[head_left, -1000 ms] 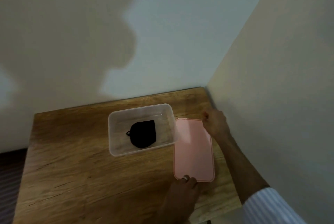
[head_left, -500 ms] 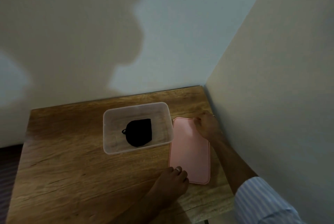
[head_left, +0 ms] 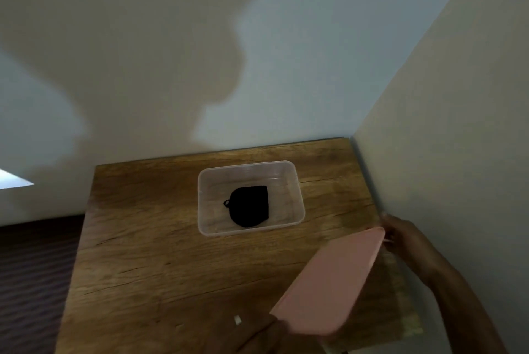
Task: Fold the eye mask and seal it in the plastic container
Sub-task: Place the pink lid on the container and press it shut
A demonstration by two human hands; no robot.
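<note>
Eye mask [head_left: 249, 206] (folded) inside container [head_left: 299, 205], both hands grasping tilted pink lid [head_left: 329, 282] ends.

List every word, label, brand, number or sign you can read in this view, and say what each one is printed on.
None can be read.
Clear rectangular plastic container: no print shows.
Folded black fabric eye mask: plain.
Flat pink plastic lid: plain on the side shown.
Small white scrap on the brown wooden table: too small to tell.

Pink lid [head_left: 329, 285], black eye mask [head_left: 249, 206], clear container [head_left: 297, 196].
</note>
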